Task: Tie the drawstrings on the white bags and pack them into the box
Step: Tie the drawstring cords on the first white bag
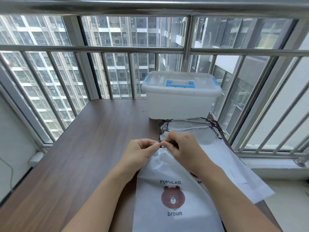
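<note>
White bag (173, 195) flat on table (83, 148), long axis toward closed box (181, 95), dark drawstring (160, 142) pinched at its far mouth between left hand (142, 152) and right hand (181, 148), both equally near.

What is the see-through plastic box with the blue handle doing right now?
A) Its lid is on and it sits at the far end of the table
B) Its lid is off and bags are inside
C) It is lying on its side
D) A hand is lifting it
A: the translucent plastic box has its lid with the blue handle closed on top, standing upright on the brown wooden table, with both hands away from it.
</note>
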`<state>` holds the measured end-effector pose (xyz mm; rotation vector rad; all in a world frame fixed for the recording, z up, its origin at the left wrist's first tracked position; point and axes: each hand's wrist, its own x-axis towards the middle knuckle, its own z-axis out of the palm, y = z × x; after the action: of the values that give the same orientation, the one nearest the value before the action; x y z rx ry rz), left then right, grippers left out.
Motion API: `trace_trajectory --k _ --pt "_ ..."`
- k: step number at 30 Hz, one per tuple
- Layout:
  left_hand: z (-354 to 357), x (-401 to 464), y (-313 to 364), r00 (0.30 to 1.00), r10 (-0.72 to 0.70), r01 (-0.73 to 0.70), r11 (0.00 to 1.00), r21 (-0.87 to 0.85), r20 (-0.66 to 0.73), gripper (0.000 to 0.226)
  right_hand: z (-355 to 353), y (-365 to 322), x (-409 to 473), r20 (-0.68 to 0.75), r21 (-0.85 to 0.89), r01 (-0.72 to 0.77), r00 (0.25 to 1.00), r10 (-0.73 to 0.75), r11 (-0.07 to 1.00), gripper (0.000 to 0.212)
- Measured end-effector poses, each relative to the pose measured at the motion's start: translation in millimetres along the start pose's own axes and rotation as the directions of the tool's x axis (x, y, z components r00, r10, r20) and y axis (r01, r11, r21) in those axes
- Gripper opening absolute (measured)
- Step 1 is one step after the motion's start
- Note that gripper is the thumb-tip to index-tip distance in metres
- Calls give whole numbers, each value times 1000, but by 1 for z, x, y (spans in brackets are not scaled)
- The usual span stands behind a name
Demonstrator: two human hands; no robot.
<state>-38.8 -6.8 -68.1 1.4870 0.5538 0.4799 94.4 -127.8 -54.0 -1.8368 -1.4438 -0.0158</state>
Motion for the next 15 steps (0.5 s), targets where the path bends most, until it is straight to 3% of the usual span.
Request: trace_trajectory --k 4,7,10,15 --pt "-1 -1 1 996 -82 85 990 -111 36 16 0 -1 0 -4 -27 15 1000 -15 1000 13" --pt "4 -2 1 991 -130 123 966 -229 -16 8 1 -2 0 10 -38 8 1000 -7 999 11" --pt "7 -2 3 990 -112 85 958 -273 -83 15 4 -3 -1 9 -28 -22 1000 22 999 10" --pt "7 -6 10 988 -156 134 872 -470 -9 28 7 -3 2 -16 246 -164 985 174 955 9"
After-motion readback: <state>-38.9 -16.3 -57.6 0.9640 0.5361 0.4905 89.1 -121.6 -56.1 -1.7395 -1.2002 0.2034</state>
